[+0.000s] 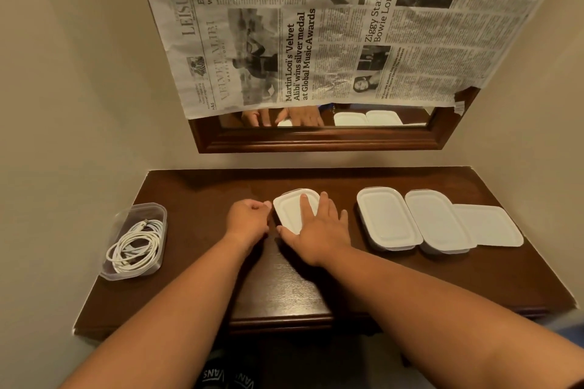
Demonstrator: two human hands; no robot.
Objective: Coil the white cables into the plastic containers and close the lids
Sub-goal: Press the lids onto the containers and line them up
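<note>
1. The desk (284, 287) is dark wood and stands against a wall. Above it hangs a mirror (316, 139) that is mostly covered by a newspaper (316, 28).
2. At the desk's left edge sits an open container (145, 206), with a white cable (136, 249) coiled inside it.
3. Near the middle of the desk, toward the back edge, sits a lidded container (289, 210) with its white lid on.
4. The right hand (319, 230) lies flat on that lid, its fingers straight and spread.
5. The left hand (249, 216) is against the left side of the same container with its fingers curled in. I cannot tell whether they grip it.
6. Toward the right edge stands a second closed container (387, 218), and a third closed container (439, 223) sits right against it.
7. A loose lid (489, 226) lies flat on the desk next to the third one, nearest the right edge.
</note>
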